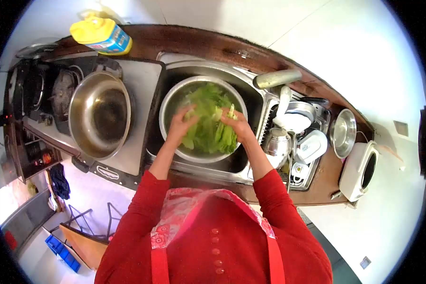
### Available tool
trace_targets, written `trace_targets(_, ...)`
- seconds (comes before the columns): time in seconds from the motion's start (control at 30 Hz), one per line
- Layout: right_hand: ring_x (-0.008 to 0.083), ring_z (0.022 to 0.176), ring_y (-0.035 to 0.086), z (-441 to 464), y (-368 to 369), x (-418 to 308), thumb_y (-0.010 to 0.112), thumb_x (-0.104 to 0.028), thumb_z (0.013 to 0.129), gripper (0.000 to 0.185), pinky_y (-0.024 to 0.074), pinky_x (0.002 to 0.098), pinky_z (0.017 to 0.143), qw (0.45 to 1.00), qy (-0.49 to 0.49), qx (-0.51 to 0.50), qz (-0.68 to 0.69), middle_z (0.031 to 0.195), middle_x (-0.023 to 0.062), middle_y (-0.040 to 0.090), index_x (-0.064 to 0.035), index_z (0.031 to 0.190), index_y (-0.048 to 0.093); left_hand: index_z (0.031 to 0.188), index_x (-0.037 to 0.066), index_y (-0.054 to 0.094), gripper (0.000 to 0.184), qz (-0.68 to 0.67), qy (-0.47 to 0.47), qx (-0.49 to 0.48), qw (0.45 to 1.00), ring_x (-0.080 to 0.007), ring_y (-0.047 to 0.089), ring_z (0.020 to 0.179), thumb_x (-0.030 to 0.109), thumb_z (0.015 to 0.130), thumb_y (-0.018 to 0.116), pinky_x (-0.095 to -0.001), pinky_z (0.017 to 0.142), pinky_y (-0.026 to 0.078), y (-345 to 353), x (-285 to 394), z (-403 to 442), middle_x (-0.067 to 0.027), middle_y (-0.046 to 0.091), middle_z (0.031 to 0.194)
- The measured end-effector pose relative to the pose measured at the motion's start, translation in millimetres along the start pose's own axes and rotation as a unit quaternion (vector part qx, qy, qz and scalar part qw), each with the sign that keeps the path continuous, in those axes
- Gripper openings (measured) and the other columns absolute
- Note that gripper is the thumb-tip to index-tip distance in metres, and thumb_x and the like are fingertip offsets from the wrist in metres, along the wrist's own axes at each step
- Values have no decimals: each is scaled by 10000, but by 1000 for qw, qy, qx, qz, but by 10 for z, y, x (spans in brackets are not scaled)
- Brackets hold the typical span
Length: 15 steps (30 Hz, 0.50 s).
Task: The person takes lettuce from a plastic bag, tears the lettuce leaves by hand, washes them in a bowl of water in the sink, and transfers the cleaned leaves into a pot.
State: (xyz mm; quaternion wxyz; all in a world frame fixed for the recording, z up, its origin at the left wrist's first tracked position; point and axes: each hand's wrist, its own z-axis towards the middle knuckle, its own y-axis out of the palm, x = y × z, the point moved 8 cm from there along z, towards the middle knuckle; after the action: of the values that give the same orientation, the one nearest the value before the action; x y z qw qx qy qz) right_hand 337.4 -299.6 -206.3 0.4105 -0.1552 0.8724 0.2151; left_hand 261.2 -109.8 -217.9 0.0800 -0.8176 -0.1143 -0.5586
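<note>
A large steel basin (168, 102) sits in the sink, and a heap of leafy greens (206, 125) fills much of it. At the left side of the heap, my left hand (181, 123) has its fingers curled into the leaves. My right hand (236, 124) grips pale stems and leaves on the right side. Both hands are inside the basin's rim, and the fingertips are partly hidden by the greens. Some of the leaves between the hands look blurred.
Left of the sink (254, 106), a wide steel pan (104, 113) rests on the stove. A yellow jug (102, 35) stands behind it. Right of the sink are a drying rack with dishes, a kettle (277, 144), a steel bowl (344, 132) and a white appliance (358, 170).
</note>
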Motion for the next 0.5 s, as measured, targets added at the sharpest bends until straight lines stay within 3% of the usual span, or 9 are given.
trace_targets(0.13,158,892,551,-285,135,-255,662,-180,794,223,412,296,820,995,-88,-16,41,948,44,612,-84,984,598,1180,50,506,303,-266,-26,-67,961,-164,555,1021,154,897,535,-317,872,440,160,455,-237,-58,606,1098)
trace_targets(0.23,185,936,545,-414,121,-154,683,-227,779,288,400,319,858,991,-61,51,112,992,54,604,-78,1011,597,1178,35,494,322,-354,-66,-134,923,-187,558,1007,175,893,544,-334,901,424,280,759,-427,-75,599,1093)
trace_targets(0.27,226,1039,512,-356,28,60,707,-300,755,450,376,349,914,994,-25,89,61,1066,101,588,-63,1107,555,1180,31,492,332,-350,-71,-115,927,-187,561,993,175,887,551,-331,893,426,302,780,-459,-75,596,1086)
trace_targets(0.33,250,1132,455,-479,240,-41,718,-369,732,677,348,364,953,996,-45,75,7,1223,163,496,-29,1248,440,1184,23,487,352,-341,-81,-74,934,-188,566,965,174,877,565,-325,878,430,357,815,-519,-75,590,1072)
trace_targets(0.37,250,1132,455,-646,470,-245,719,-368,732,721,345,366,957,997,-76,20,10,1262,174,463,-19,1279,404,1189,18,484,370,-282,-41,-97,953,-182,566,953,165,864,579,-321,867,431,370,846,-501,-70,585,1069)
trace_targets(0.47,218,997,536,-626,452,-335,737,-252,725,591,405,333,879,988,-137,63,-20,1183,144,524,-42,1217,484,1185,-7,498,411,-85,67,-121,987,-151,569,901,119,815,624,-297,798,443,376,662,-323,-53,586,1032)
trace_targets(0.5,212,969,550,-683,517,-443,739,-227,722,554,416,325,861,987,-149,58,-14,1147,138,552,-50,1195,509,1173,-9,509,397,-83,53,-117,988,-149,571,885,123,817,625,-292,784,447,361,718,-357,-54,592,1019)
